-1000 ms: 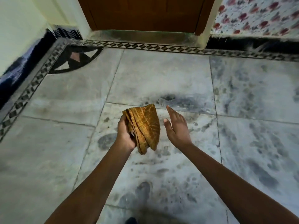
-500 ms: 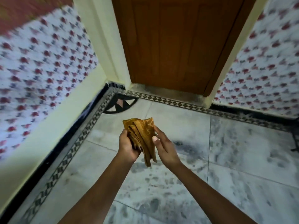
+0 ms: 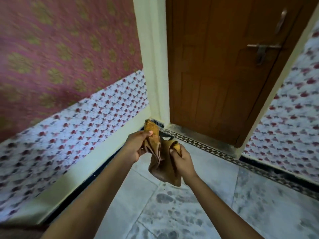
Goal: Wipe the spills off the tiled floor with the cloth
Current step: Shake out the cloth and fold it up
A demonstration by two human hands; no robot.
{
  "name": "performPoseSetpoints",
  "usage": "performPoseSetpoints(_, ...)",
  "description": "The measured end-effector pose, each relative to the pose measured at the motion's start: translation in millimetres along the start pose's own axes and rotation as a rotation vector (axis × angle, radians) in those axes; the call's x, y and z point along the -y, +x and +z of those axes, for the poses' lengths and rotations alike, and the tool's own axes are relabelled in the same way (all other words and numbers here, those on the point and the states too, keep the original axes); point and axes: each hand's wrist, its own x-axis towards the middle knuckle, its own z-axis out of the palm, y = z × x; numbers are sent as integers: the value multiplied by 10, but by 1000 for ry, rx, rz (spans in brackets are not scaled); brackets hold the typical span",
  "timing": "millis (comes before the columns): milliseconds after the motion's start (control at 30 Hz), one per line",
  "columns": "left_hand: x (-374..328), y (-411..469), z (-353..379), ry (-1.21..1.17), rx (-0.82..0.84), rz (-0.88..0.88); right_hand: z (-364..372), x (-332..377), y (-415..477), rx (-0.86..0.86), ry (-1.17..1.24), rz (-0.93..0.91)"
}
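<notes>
Floor (image 3: 198, 213): pale marbled tiles, dark blotchy spill marks across the near and right tiles; open room to the right and toward the viewer, hemmed by walls on left and far side.
Left wall (image 3: 60, 57): pink patterned upper part, white band with red flowers lower, cream skirting at the base; meets floor along a dark strip running diagonally to the corner.
Door (image 3: 224, 66): brown wood, shut, metal handle (image 3: 262, 50) at upper right; cream frame either side; bottom edge sits at a raised threshold.
Right wall (image 3: 296, 121): same white floral pattern, blurred; black strip at its foot.
Border strip (image 3: 203, 145): black-and-white diamond pattern, runs along floor edge in front of the threshold and on along the right wall.
Containers: cannot tell of any.
Cloth (image 3: 162, 163): mustard-brown, held up in the air above the floor near the door corner, stretched between both hands, loose folds hanging below.
Left hand (image 3: 136, 145): raised, closed on the cloth's upper corner, thumb pressed on top; forearm reaching in from lower left.
Right hand (image 3: 183, 161): slightly lower, fingers curled tight round the cloth's other edge, back of hand facing the viewer; forearm from lower right.
</notes>
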Motion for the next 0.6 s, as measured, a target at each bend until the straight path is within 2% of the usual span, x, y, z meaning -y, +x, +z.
performPoseSetpoints(133,-232,-253,-193,-113,1,83,71,225,-125,20,38,51)
performPoseSetpoints(267,-314,-420,-265,-153,-10,114,247,550,-301,146,114,-218)
performPoseSetpoints(367,-376,-519,-321,-195,-38,142,395,755,-401,241,79,-313)
performPoseSetpoints(467,-446,-555,-408,-172,7,163,465,889,-415,143,97,-347)
performPoseSetpoints(600,-536,-571,-613,-104,159,162,488,1060,-409,129,179,-292)
